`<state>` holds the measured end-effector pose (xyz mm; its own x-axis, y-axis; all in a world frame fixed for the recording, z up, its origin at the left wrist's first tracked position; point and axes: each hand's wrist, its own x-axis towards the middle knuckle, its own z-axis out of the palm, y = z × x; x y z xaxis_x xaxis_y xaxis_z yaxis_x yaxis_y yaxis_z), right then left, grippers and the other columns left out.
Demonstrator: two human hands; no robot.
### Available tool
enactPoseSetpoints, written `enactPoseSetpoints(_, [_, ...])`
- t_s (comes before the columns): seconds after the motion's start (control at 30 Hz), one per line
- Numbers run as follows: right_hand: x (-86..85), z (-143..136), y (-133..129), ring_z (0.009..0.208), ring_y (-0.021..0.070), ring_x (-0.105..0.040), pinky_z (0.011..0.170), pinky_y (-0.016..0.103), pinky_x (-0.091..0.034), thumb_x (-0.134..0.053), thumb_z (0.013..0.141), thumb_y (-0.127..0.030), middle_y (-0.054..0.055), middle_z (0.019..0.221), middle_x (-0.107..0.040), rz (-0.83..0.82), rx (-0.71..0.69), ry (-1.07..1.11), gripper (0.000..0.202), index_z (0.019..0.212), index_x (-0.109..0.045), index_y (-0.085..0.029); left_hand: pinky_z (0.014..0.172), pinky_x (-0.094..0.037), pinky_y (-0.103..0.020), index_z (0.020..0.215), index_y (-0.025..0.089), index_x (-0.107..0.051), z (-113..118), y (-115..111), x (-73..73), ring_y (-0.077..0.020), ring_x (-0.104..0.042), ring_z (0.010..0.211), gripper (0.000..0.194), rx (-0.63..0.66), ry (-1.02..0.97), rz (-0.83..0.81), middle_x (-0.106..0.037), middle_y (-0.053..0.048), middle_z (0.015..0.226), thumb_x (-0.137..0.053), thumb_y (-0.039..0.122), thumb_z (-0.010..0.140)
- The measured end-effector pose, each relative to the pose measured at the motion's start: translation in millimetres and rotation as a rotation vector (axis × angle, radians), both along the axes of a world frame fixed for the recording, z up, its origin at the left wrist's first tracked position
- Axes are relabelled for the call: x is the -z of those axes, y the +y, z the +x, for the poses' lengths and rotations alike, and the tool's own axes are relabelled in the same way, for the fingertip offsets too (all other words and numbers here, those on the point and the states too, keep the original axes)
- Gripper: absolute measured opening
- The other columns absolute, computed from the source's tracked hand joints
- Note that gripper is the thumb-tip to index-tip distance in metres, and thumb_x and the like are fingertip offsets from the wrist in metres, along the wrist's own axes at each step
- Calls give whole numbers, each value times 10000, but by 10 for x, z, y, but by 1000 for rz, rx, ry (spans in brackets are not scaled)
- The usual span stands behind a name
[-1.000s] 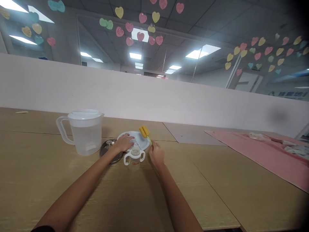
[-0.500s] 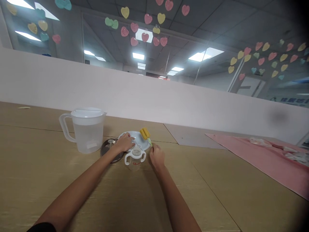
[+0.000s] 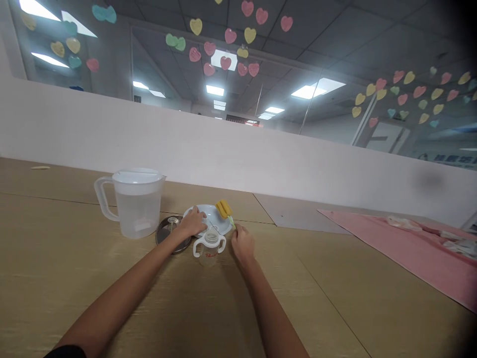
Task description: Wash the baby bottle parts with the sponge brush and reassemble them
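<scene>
My right hand (image 3: 243, 244) is closed round the pale green handle of a sponge bottle brush (image 3: 223, 209), whose yellow head is raised over the right side of a white plate (image 3: 223, 228). Over the left part of that plate is my left hand (image 3: 194, 221), its fingers curled at a small, clear-looking item I cannot make out. In front of the plate a clear baby bottle (image 3: 208, 256) stands upright without a lid, its white two-handled ring round the neck. Beside my left wrist lies a round metal tray (image 3: 163, 233) with a small clear part (image 3: 173, 222) in it.
A lidded translucent pitcher (image 3: 137, 206) holding liquid stands left of the tray. At the right a pink cloth (image 3: 402, 248) lies on the wooden table (image 3: 149, 308), with crumpled clear plastic (image 3: 404, 223) on it. A low white wall (image 3: 208, 149) runs behind the table.
The view has shifted slightly, so everything sits a little lower. My left fingers have moved a little at the plate; the right hand keeps its hold on the brush.
</scene>
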<state>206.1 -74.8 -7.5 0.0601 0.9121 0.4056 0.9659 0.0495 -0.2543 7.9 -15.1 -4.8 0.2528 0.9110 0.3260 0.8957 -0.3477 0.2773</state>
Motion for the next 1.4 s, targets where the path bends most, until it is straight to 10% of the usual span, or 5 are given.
enactPoseSetpoints(0.3, [-14,1,-2,858,160,-622,650,227,-371,-348,892,-167,68,1026,-655,0,2,-5,333,1147,-561,-193,932,-353,-381,1213,132,-449,33,-115,-131,-261,-507,1055,401,-57,-47,112,-533,-151,1168,-410,210,821])
enactPoseSetpoints(0.5, [31,16,8,804,141,-616,623,210,-345,-350,901,-224,52,991,-671,95,-66,30,317,1113,-584,-204,888,-429,-353,1305,170,-373,27,-129,-349,-211,-560,1014,440,-64,-585,324,-546,-124,1187,-211,353,940])
enactPoseSetpoints(0.87, [75,-13,-46,715,130,-601,590,203,-335,-264,931,-325,57,853,-682,358,-219,82,402,1066,-608,-167,667,-525,-256,1193,195,-482,166,-220,-455,-155,-630,865,535,103,-1145,86,-595,-86,1116,-256,571,886])
enactPoseSetpoints(1.4, [85,40,-14,527,92,-528,495,198,-288,-309,921,-261,29,630,-632,674,-323,-49,333,921,-621,-144,635,-508,-262,1013,137,-573,133,-440,-632,-141,-607,676,598,187,-929,155,-642,-56,828,-242,613,866])
